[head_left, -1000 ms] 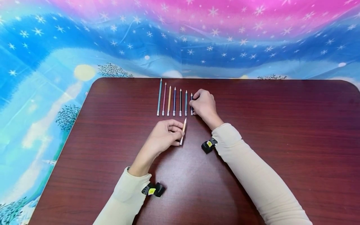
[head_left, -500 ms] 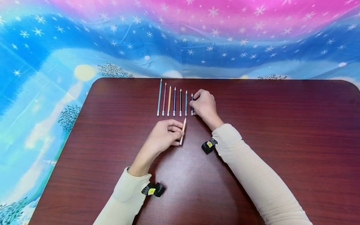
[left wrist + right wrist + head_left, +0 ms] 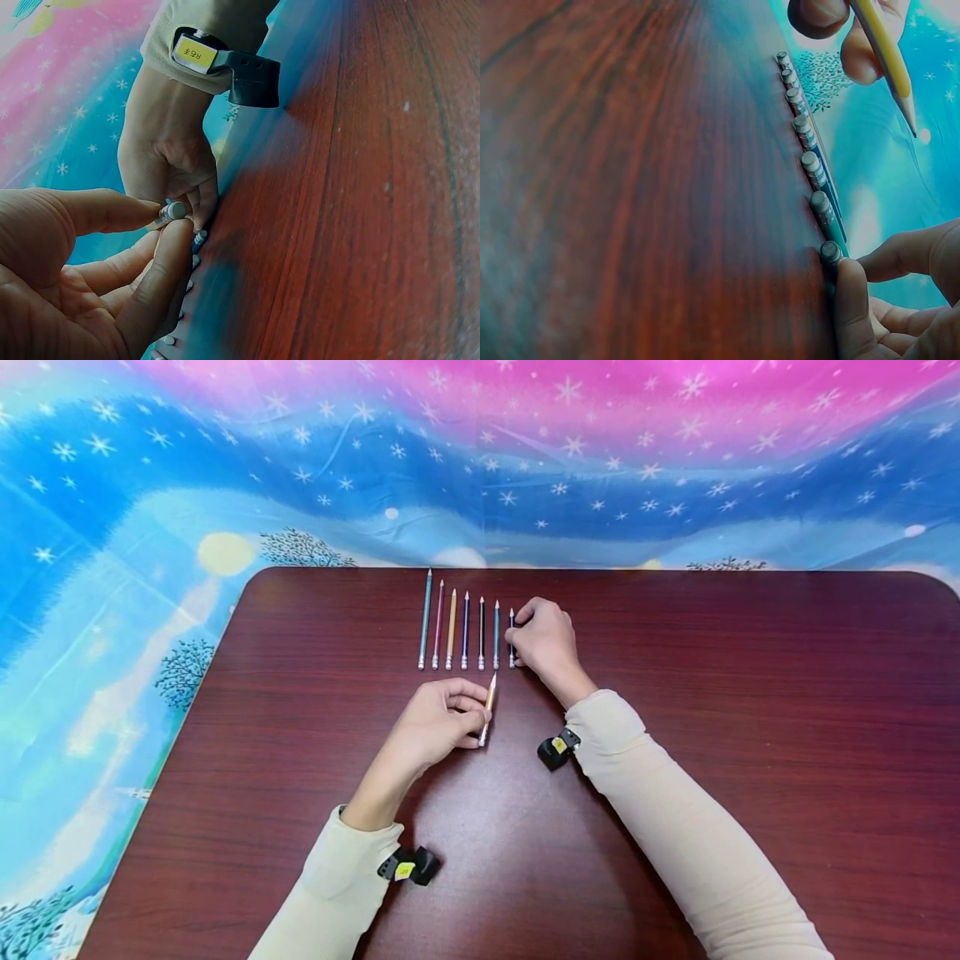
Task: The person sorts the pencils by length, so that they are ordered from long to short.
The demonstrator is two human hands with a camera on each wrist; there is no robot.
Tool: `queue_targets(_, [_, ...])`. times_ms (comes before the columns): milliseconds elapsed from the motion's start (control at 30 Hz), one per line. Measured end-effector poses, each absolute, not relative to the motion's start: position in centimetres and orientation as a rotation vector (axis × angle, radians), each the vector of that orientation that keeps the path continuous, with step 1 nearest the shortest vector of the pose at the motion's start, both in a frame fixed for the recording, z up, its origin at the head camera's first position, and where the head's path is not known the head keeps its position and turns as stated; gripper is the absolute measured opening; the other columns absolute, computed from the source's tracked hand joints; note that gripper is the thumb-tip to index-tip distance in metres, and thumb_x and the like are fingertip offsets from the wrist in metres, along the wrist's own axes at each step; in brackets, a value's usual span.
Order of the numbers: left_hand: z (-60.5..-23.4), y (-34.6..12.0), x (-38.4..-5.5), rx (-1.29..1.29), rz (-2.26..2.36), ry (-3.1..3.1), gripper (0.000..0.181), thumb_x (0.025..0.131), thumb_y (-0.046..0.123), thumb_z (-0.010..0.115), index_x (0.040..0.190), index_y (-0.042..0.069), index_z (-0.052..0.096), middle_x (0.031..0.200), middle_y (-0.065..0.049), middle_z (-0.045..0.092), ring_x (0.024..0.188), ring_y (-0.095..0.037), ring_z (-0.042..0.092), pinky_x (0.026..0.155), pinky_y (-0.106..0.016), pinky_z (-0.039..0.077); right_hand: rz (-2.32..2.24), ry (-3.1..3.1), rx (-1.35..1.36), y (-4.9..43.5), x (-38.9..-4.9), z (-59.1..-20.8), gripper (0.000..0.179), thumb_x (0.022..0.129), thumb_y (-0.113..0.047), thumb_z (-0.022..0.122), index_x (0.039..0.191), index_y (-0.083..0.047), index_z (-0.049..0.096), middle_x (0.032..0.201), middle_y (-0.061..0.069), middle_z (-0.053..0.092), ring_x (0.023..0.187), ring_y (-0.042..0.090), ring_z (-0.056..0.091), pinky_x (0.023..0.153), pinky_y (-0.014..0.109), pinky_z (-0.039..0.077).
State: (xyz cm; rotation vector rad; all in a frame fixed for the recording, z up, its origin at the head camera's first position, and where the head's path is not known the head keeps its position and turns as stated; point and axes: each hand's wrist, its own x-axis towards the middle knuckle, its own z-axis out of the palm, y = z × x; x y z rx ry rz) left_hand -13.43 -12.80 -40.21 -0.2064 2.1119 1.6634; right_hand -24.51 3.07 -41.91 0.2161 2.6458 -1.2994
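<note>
My left hand [image 3: 438, 722] pinches a short yellow pencil [image 3: 489, 710] between thumb and fingers, its tip pointing away from me. In the right wrist view this yellow pencil [image 3: 885, 49] is held above the table, and the left wrist view shows its eraser end [image 3: 175, 211]. At the right end of a row of pencils, my right hand [image 3: 547, 639] pinches a short dark pencil [image 3: 512, 639] lying on the table. Beside it to the left lies a teal pencil [image 3: 496, 635], then a black one [image 3: 482, 633]. The right fingers partly cover the dark pencil.
Further left in the row lie a dark blue pencil [image 3: 466, 631], a yellow-orange pencil [image 3: 452, 629], a pink pencil [image 3: 438, 625] and a long light-blue pencil [image 3: 425, 620]. Their eraser ends line up on the reddish-brown table [image 3: 712, 693]. A printed snowflake cloth [image 3: 480, 460] hangs behind.
</note>
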Motion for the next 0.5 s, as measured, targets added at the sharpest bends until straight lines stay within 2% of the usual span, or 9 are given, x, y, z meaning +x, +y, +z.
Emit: queue_targets(500, [-40.55, -12.82, -13.48, -0.199, 1.661, 2.116, 0.025, 0.095, -0.004, 0.060, 0.119, -0.005, 0.068, 0.094, -0.010, 0.070, 0.074, -0.009, 0.065, 0.067, -0.025, 0.064, -1.306, 2.638, 0.207, 3.08, -24.37, -41.86, 0.016, 0.095, -0.010, 0.067, 0.109, -0.003, 0.065, 0.084, 0.009, 0.068, 0.045, 0.009, 0.062, 0.051, 0.024, 0.059])
